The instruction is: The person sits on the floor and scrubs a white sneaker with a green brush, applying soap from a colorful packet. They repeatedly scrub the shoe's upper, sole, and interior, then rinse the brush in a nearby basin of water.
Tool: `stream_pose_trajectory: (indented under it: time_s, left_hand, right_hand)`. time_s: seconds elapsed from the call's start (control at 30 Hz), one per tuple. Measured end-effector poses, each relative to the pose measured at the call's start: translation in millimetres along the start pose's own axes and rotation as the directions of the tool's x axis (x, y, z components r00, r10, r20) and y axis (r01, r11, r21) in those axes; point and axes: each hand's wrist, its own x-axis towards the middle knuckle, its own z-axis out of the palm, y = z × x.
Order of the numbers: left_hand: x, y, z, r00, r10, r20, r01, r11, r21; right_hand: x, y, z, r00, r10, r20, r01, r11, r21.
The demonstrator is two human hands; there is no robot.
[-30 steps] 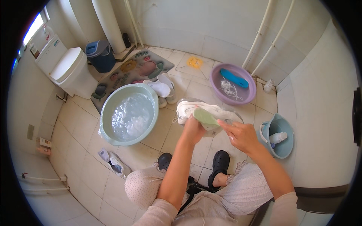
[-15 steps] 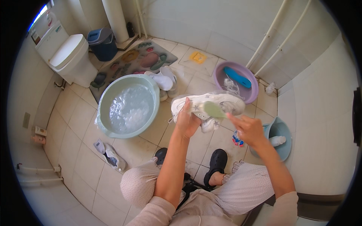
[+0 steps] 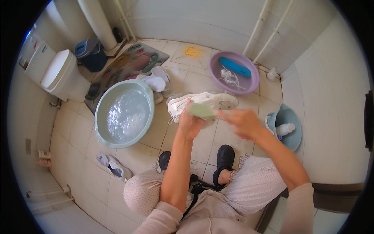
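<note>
My left hand is wrapped round a white sneaker, held above the tiled floor. My right hand grips a pale green scrubbing brush by its handle end. The brush head lies against the near side of the sneaker, close to my left fingers, and partly hides it. Both the brush and the right hand are slightly blurred by motion. Left of the sneaker stands a pale green basin of water. Behind it to the right, a purple basin holds white laces and a long blue object.
White shoes stand beside the green basin. Another pale shoe lies near my left knee. At the right, a light blue bucket holds a white bottle. A patterned mat, bin and toilet are at the back left.
The brush and my right hand have shifted left along the sneaker, toward my left hand. My left hand still grips the sneaker. The whole view has turned slightly.
</note>
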Motion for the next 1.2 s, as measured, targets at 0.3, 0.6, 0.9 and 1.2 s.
stream_pose_trajectory:
  time_s: [0.3, 0.6, 0.9, 1.2]
  left_hand:
    - [-3.2, -3.6, 3.2, 0.998, 0.009, 0.067, -0.008, 1.0, -0.025]
    - [-5.6, 0.9, 11.8, 0.993, 0.024, 0.119, -0.023, 1.0, -0.008]
    - [-10.0, 6.2, 9.4, 0.994, 0.04, 0.101, -0.048, 0.996, 0.079]
    - [-2.2, 1.8, -7.2, 0.954, 0.258, -0.154, -0.176, 0.896, 0.408]
  right_hand:
    - [-26.2, 23.2, -5.7, 0.998, 0.036, 0.052, -0.031, 0.996, -0.086]
    - [-41.9, 40.9, -28.6, 0.989, 0.13, 0.072, -0.118, 0.981, -0.151]
    - [-37.3, 29.6, -18.9, 0.993, 0.116, -0.024, -0.117, 0.992, -0.045]
    - [-34.2, 13.7, -20.7, 0.971, 0.226, -0.077, -0.22, 0.972, 0.083]
